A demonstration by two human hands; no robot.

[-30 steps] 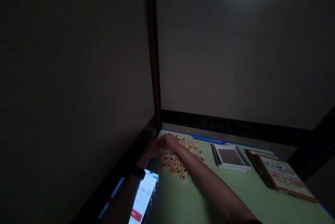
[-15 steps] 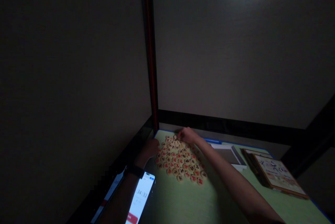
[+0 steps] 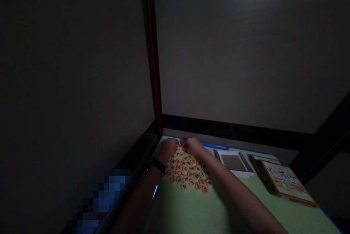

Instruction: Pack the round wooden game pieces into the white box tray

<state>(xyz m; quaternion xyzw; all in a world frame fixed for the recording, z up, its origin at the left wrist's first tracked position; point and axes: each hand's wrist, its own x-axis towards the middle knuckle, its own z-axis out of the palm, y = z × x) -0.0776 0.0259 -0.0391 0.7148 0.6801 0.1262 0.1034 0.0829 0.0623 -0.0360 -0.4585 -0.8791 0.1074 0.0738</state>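
Round pale xiangqi pieces (image 3: pixel 185 172) with red or dark characters lie spread over the green tabletop (image 3: pixel 186 208). At the far left of the spread, my left hand (image 3: pixel 168 149) has its fingers curled in against the pieces there. My right hand (image 3: pixel 193 146) comes in from the other side, fingers bent down and pressed together at the far pieces. Only a small gap with a few pieces lies between the two hands. What either set of fingertips pinches is hidden and dim. A dark watch band (image 3: pixel 158 164) circles my left wrist.
Right of the pieces lies a white-framed shallow tray or box (image 3: pixel 247 174). Farther right is a stack of menu-like boards (image 3: pixel 290 183). A blue bar-shaped thing (image 3: pixel 216 146) rests along the back edge. Dark walls (image 3: pixel 232 44) meet behind the table corner.
My left hand has moved right and away from me onto the far pieces. My right hand has shifted slightly left. The phone screen is now mostly hidden behind my left forearm.
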